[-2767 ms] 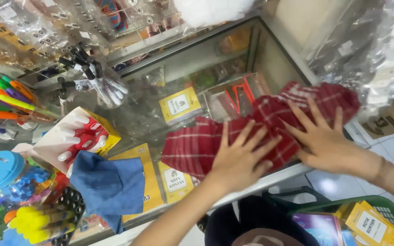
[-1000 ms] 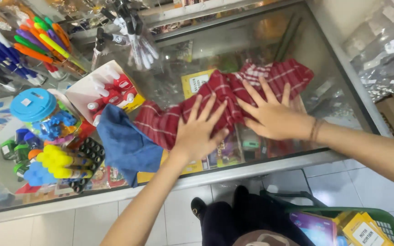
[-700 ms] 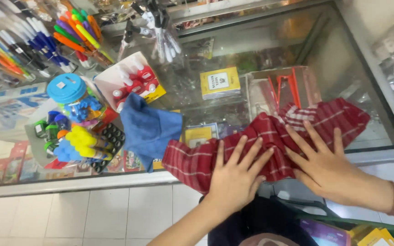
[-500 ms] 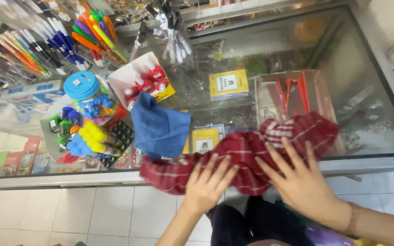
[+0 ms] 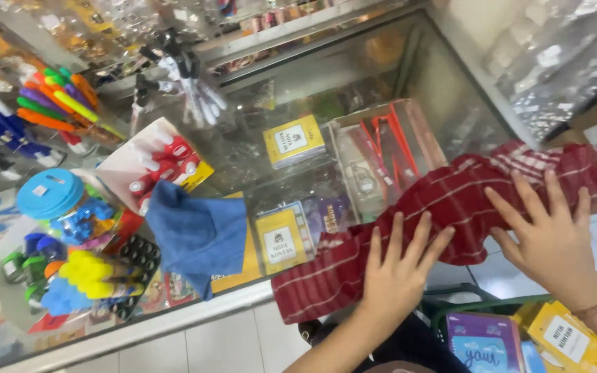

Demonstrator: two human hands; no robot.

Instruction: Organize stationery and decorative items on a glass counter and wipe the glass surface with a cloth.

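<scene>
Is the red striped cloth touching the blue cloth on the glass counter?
Apart. The head view shows bare glass between the red striped cloth and the blue cloth.

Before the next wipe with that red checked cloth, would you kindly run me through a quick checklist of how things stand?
1. Both hands flat on the red checked cloth: ok; left hand and right hand press it with fingers spread.
2. Cloth fully on the glass counter: not ok; its near part hangs over the front edge.
3. Blue cloth apart from the red one: ok.
4. Blue-lidded jar away from the hands: ok.
5. Glass clean under the cloth: cannot tell.
</scene>
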